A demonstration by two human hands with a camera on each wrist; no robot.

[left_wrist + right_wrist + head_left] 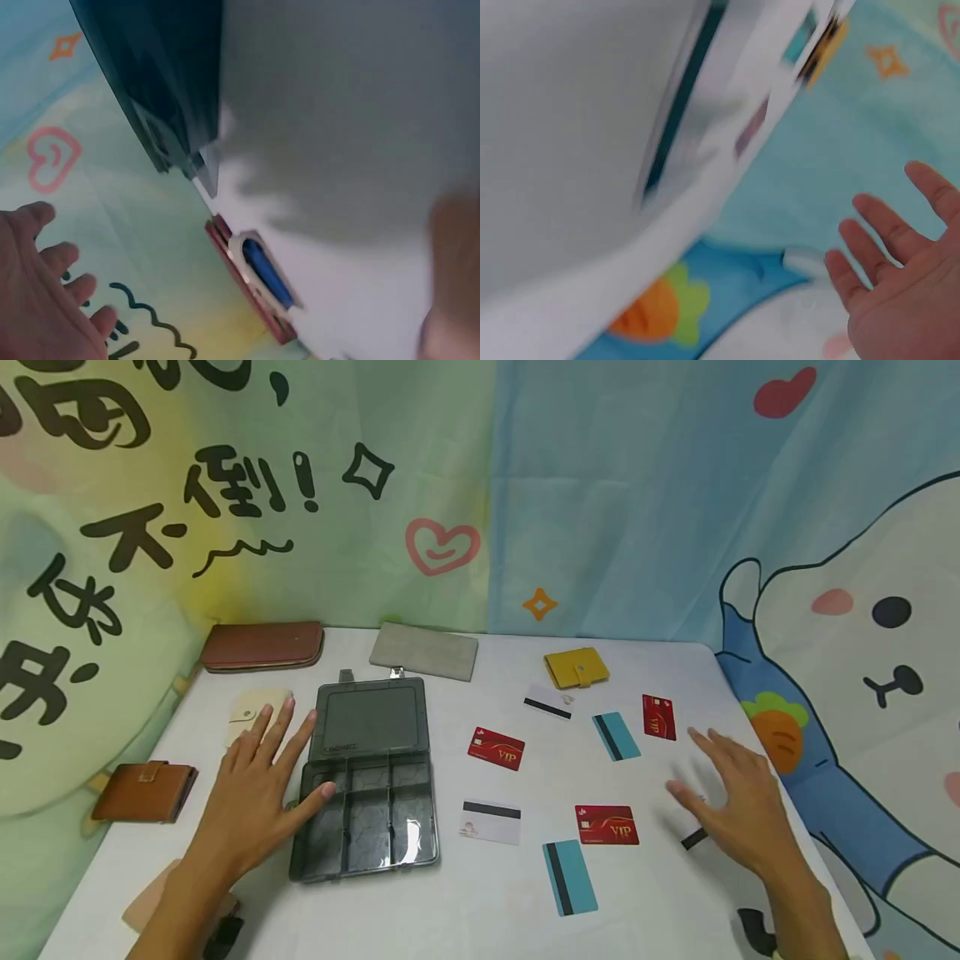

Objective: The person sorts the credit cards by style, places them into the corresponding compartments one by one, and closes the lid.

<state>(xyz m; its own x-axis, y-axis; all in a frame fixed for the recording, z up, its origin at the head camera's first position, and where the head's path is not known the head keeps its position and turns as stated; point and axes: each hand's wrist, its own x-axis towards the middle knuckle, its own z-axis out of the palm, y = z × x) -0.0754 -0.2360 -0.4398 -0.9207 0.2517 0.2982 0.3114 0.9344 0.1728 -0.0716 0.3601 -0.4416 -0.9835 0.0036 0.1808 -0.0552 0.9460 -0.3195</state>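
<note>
My left hand [258, 781], fingers spread, hovers over the left edge of a dark clear plastic compartment box [412, 818] that lies opened flat, its lid side toward the back. Holding nothing, my right hand [738, 802] is spread out above the table's right side. A white card with a black stripe [694, 838] is mostly hidden beneath it. Between the box and that hand lie red VIP cards [497, 749], teal striped cards [570, 877] and white striped cards [490, 828]. In the wrist views, the left palm [45, 300] and right palm [911, 307] hold nothing.
Along the back lie a brown zip wallet [262, 647], a grey wallet [423, 651] and a small yellow wallet [577, 668]. Left of the box are a cream wallet [243, 710], a tan wallet [142, 792] and a beige item [150, 902] partly behind my left forearm.
</note>
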